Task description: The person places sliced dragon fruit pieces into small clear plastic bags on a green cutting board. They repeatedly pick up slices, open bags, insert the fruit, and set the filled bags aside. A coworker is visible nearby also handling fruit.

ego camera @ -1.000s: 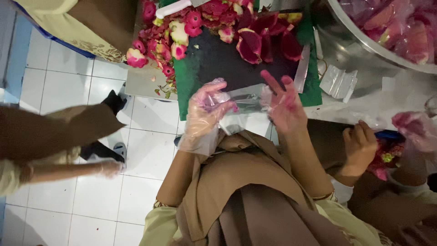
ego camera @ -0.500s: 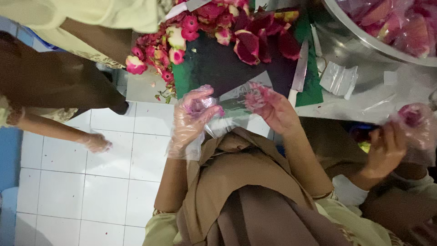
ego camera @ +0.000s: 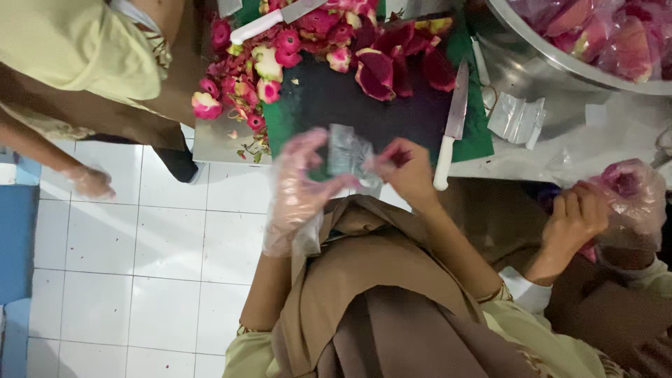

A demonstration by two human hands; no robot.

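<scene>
Since a moment ago I've crumpled the clear plastic glove (ego camera: 348, 154) smaller between my hands, above the dark cutting board (ego camera: 364, 105). Its long axis runs roughly side to side, though blur hides its shape. My gloved left hand (ego camera: 302, 178) and bare right hand (ego camera: 406, 170) pinch its ends.

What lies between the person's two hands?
In the head view, a crumpled clear plastic glove spans between the gloved left hand and bare right hand.
</scene>
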